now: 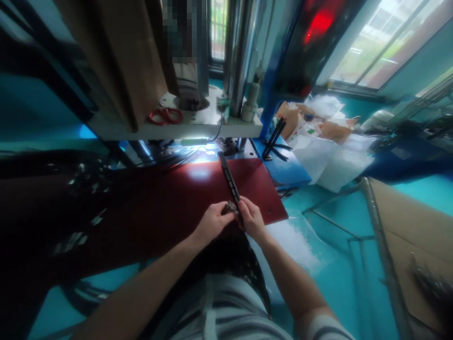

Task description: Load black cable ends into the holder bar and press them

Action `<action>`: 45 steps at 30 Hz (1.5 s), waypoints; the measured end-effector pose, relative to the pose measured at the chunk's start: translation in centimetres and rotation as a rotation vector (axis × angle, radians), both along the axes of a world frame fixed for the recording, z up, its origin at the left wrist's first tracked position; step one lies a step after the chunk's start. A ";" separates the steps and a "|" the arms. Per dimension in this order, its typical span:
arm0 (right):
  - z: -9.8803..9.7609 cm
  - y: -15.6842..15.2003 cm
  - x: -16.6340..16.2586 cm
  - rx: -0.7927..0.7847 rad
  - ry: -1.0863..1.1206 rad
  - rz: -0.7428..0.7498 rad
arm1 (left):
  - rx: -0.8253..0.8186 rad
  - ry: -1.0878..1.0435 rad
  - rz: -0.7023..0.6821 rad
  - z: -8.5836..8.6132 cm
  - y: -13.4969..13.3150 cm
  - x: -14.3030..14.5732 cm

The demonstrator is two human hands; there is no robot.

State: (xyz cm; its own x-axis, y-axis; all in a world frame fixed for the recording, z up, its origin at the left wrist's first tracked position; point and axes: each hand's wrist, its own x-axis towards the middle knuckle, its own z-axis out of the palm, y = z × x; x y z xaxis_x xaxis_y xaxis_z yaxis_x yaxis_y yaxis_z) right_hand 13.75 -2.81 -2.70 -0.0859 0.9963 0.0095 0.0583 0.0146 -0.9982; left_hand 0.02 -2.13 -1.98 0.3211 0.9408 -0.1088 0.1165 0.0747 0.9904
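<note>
My right hand (252, 217) is closed around the near end of a long black slotted strip (229, 177), which points away from me over the dark red board (198, 193). Just left of it, my left hand (214, 222) pinches several small metal parts (230, 208) between thumb and fingers, close against the strip. What exactly these small parts are is too small to tell. Both hands are above the board's near edge, in front of my body.
Beyond the board stands a press with a light plate (226, 125) and red-handled scissors (165, 115) on it. Black tools (276, 141) stand on a blue ledge (290, 167) at the right. A cardboard-lined cart (406, 222) is on the right; dark shiny material (46, 203) lies left.
</note>
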 end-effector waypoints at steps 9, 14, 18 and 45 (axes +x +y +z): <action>0.2 0.2 0.2 -0.058 0.079 0.031 | -0.073 -0.037 0.045 0.0 0.1 0.1; 0.0 0.3 0.0 -0.036 0.038 0.029 | -0.048 -0.014 0.031 -0.1 0.1 0.2; -0.3 0.4 0.0 0.044 -0.089 0.028 | -0.027 0.021 0.053 -0.1 0.1 0.2; -0.4 0.3 0.3 -0.044 -0.056 0.096 | 0.072 0.111 0.160 0.2 0.6 -0.2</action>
